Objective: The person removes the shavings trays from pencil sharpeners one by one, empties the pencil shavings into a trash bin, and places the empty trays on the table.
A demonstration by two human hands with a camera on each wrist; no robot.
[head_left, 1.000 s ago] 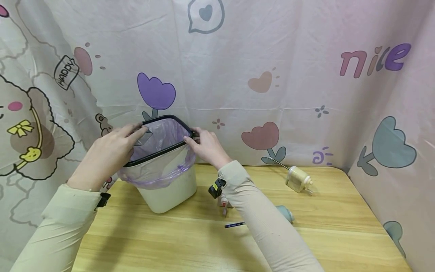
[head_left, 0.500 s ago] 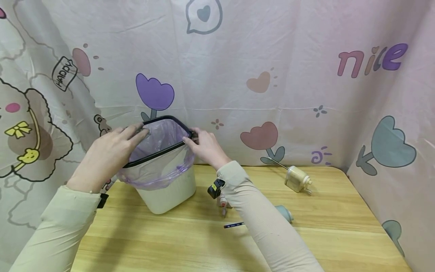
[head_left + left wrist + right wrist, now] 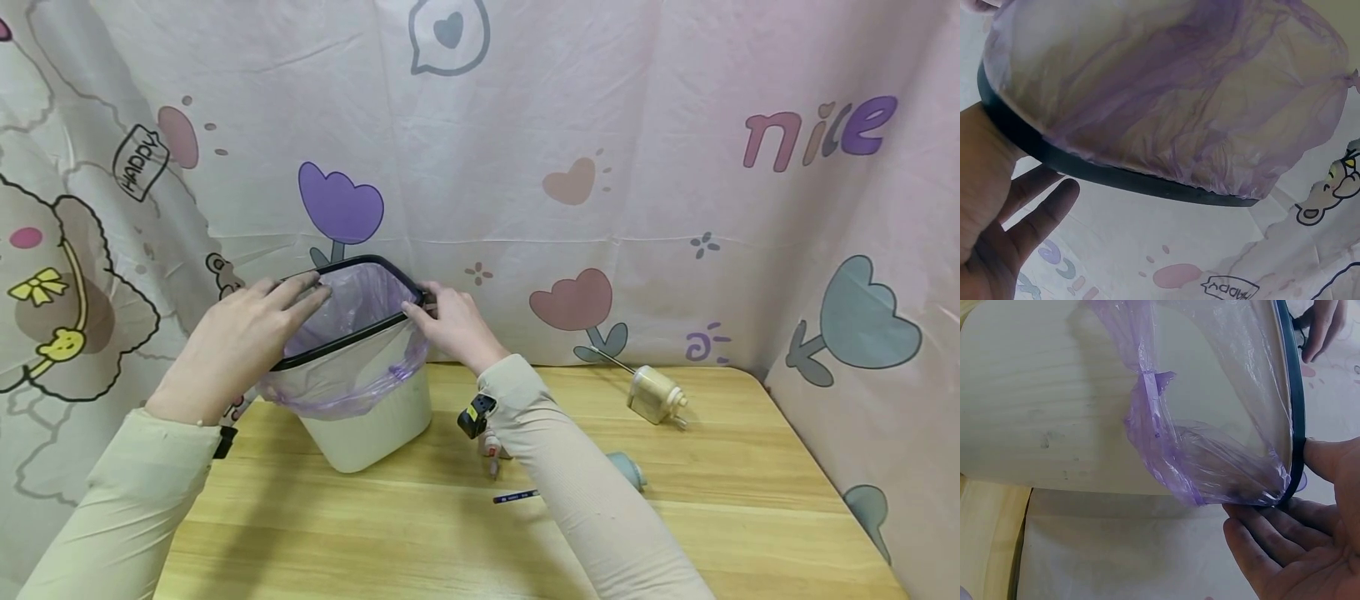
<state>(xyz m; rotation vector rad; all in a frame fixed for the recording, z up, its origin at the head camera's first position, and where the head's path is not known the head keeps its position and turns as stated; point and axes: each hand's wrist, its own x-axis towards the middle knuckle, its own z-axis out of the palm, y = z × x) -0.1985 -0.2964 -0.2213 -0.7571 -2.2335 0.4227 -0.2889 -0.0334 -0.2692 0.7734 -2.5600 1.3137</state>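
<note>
A white trash can (image 3: 367, 442) with a black rim ring (image 3: 345, 340) stands tilted at the left of the table in the head view. A purple trash bag (image 3: 360, 292) lines it and folds out over its rim. Fingers fairly straight, my left hand (image 3: 232, 342) lies over the left side of the ring; its thumb is hidden. At the right corner, my right hand (image 3: 457, 325) pinches the ring between thumb and fingers, clear also in the right wrist view. The left wrist view shows the bag (image 3: 1197, 106) bunched along the ring (image 3: 1116, 178), with spread left fingers (image 3: 1047, 215) beside it.
On the wooden table (image 3: 420, 542) lie a dark blue pencil (image 3: 516, 497), a light blue cylindrical item (image 3: 628, 469) partly behind the right sleeve, a small whitish item (image 3: 492, 450) and a cream box-shaped item (image 3: 654, 395) with a thin metal rod. A printed curtain (image 3: 480, 167) hangs behind.
My left fingers have shifted slightly over the rim, and the grey patch once visible beside them is now gone. My right hand keeps its place; the view shifts very slightly.
</note>
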